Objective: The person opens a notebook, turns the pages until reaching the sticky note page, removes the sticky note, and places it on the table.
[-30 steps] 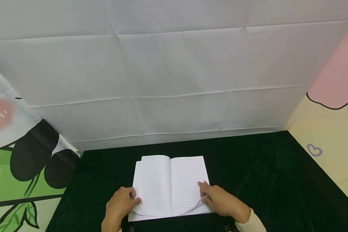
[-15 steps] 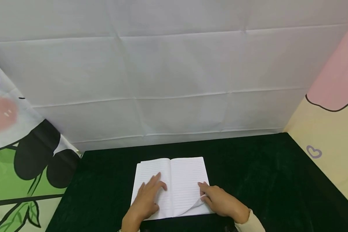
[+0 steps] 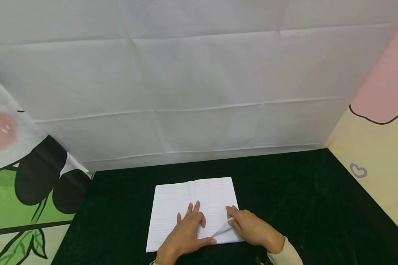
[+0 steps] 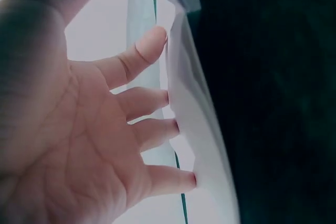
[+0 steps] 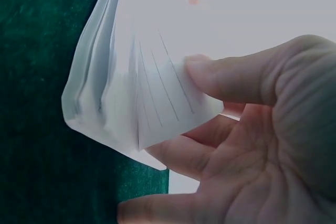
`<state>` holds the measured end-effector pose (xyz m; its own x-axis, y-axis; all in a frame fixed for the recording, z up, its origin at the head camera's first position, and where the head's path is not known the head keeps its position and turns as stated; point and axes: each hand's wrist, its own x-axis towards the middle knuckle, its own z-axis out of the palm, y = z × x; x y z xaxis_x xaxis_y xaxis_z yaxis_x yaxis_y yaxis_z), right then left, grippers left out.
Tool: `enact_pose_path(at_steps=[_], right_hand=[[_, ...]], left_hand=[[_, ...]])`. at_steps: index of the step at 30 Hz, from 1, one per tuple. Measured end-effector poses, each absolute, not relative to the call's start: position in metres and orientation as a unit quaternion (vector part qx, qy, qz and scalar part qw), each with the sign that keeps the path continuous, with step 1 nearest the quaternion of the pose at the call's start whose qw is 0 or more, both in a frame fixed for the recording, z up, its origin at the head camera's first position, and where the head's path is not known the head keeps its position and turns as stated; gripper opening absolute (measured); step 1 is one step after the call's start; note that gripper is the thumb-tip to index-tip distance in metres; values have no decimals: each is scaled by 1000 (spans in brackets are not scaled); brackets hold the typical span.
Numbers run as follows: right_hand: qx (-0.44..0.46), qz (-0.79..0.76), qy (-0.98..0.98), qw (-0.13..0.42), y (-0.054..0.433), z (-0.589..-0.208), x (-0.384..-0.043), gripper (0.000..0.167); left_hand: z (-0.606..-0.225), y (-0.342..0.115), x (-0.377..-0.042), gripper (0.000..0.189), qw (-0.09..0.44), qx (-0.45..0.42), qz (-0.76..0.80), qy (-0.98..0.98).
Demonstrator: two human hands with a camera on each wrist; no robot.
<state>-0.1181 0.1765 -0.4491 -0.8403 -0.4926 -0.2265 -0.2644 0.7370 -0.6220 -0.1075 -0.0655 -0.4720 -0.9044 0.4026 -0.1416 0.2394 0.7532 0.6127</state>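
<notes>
A lined notebook (image 3: 170,200) lies open on the dark green cloth. My left hand (image 3: 185,231) rests over its lower middle by the spine, fingers spread and fingertips touching the paper; the thumb reaches to the bottom edge. In the left wrist view the palm faces the camera, and that left hand (image 4: 89,129) holds nothing. At the lower right, my right hand (image 3: 254,229) pinches the turned-up corner of a page (image 3: 223,229). The right wrist view has the thumb on this lined page corner (image 5: 163,98), with fingers beneath it.
Dark green cloth (image 3: 295,198) covers the table around the notebook. A creased white sheet (image 3: 199,81) hangs behind. Printed cartoon panels stand at the left (image 3: 30,176) and right (image 3: 378,154).
My left hand has left the notebook's left edge and swept right across the left page to the spine. The right hand keeps its pinch on the corner, almost unmoved.
</notes>
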Motion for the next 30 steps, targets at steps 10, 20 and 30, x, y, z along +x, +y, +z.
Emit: enact_pose_path(at_steps=[10, 20, 30], right_hand=[[-212, -310, 907, 189, 177, -445, -120, 31], [-231, -315, 907, 155, 174, -445, -121, 18], [-180, -321, 912, 184, 175, -446, -117, 44]], left_hand=[[-470, -62, -108, 37, 116, 187, 281, 934], [-465, -59, -107, 22, 103, 207, 276, 933], [-471, -51, -97, 28, 100, 191, 269, 939]])
